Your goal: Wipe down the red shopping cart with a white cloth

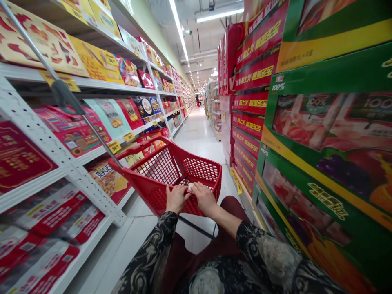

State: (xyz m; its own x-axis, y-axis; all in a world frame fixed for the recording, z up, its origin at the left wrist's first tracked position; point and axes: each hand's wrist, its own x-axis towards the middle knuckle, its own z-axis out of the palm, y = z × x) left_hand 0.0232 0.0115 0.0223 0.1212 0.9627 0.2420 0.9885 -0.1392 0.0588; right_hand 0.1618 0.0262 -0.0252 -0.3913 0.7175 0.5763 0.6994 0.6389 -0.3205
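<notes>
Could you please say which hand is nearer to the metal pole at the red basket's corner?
Left. The left hand is at the near rim of the red basket, on the side towards the metal pole; the right hand is beside it, farther right.

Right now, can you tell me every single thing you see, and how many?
Shopping basket trolley: one, red, centre
Small item: one, whitish, by the fingers
Metal pole: one, silver, left
Shelving: several levels, white, left
Snack packages: many, mixed colours, shelves
Price tags: several, yellow, shelf edges
Drink cartons: many, red, right
Fruit-picture boxes: several, green, right
Ceiling lights: many, white, above
Floor: one, white, below
Left hand, right hand: trolley rim
</notes>
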